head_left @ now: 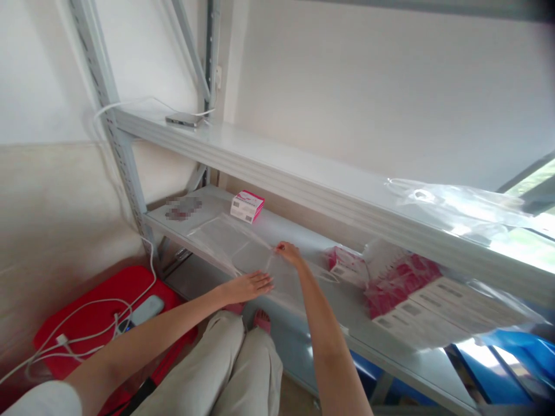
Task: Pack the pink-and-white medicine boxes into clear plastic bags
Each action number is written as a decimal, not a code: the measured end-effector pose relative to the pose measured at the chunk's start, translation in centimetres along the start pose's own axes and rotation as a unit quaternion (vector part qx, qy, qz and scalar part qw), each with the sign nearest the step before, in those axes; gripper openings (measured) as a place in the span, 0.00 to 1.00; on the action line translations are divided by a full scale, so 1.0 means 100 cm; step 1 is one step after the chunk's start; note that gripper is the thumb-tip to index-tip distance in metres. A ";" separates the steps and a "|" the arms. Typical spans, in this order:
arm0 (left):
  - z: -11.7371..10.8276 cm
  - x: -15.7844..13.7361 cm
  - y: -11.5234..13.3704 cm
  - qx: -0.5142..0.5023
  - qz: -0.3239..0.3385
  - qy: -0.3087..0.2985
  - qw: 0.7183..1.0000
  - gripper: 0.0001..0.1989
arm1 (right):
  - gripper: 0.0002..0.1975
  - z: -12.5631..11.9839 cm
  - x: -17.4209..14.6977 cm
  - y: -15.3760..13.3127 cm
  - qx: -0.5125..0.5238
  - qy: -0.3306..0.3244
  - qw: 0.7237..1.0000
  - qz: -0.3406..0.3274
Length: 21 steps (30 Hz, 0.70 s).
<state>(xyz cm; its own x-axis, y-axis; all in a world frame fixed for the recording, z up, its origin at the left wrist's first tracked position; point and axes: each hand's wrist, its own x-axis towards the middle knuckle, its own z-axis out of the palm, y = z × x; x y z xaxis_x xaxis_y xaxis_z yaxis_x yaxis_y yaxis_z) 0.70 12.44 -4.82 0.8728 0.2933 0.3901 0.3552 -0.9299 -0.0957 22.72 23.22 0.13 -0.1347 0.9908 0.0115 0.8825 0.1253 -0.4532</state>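
A clear plastic bag (247, 248) lies flat along the lower metal shelf, partly over its front edge. Pinched on the bag's film is my right hand (288, 252), fingers pressed together. My left hand (249, 286) rests flat on the plastic near the shelf's front edge, its fingers stretched out. Behind the bag sits a small pink and white box (247, 206). To the right, a pink and white box in clear wrap (347, 264) is beside a large clear bag packed with several similar boxes (416, 294).
An upper shelf (277, 167) runs just above, with a flat grey device (184, 119) and clear plastic (455, 202) on it. At lower left, a red lidded container (99, 323) carries white cables and a power bank (147, 309). Blue bins (498, 370) stand at lower right.
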 end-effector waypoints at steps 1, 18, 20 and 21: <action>-0.001 -0.002 0.000 -0.004 0.003 0.010 1.000 0.23 | 0.05 0.001 0.000 0.004 0.012 0.006 1.000 -0.007; -0.004 -0.020 0.068 -0.419 -0.433 0.273 0.750 0.24 | 0.20 -0.046 -0.029 0.001 0.187 0.030 0.974 -0.128; -0.002 -0.014 0.076 -0.464 -0.453 0.291 0.703 0.23 | 0.21 -0.058 -0.035 -0.013 0.223 0.033 0.965 -0.132; -0.001 -0.012 0.078 -0.472 -0.464 0.298 0.688 0.24 | 0.21 -0.064 -0.038 -0.022 0.241 0.030 0.961 -0.136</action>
<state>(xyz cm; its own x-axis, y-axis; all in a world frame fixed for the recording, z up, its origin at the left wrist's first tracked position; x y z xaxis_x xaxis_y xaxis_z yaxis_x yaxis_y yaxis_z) 2.38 4.80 -5.92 0.0239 0.9763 0.2151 0.0459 -0.2160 0.9753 24.21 19.49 6.81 -0.2913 0.9280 0.2323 0.5059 0.3555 -0.7859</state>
